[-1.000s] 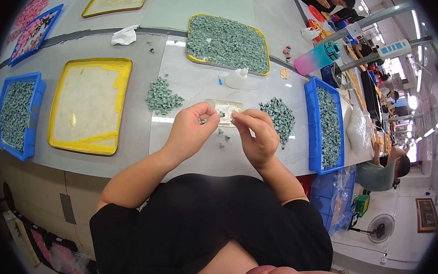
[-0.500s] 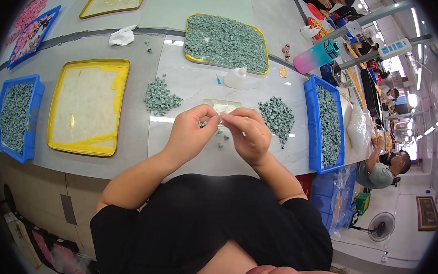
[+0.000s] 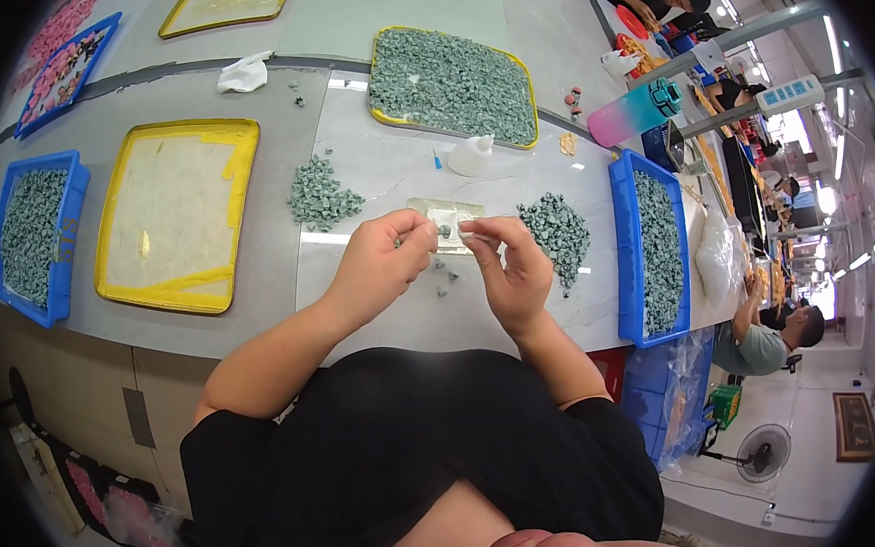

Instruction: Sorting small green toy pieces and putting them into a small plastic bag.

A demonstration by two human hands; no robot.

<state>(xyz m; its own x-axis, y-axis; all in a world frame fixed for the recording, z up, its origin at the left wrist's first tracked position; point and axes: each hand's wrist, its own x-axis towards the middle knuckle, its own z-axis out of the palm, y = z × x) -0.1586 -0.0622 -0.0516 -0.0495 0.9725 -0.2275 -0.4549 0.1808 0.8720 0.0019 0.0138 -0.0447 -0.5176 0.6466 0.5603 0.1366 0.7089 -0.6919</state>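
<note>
My left hand (image 3: 385,262) and my right hand (image 3: 507,265) meet above the grey table, fingertips almost touching. Each pinches a small grey-green piece (image 3: 444,231) between thumb and forefinger. Just behind the fingertips lies a small clear plastic pad (image 3: 446,213) with something white on it. A few loose grey-green pieces (image 3: 445,277) lie on the table under my hands. One small heap of the same pieces (image 3: 320,193) sits to the left, another heap (image 3: 557,228) to the right.
An empty yellow tray (image 3: 180,217) lies left, a blue bin of pieces (image 3: 32,236) beyond it. A yellow tray full of pieces (image 3: 452,84) sits at the back, a long blue bin (image 3: 650,246) right. A small white bottle (image 3: 470,155) stands near. Other people work at far right.
My hands have shifted slightly and drawn the fingertips closer together over the clear pad. Everything else on the table stays put.
</note>
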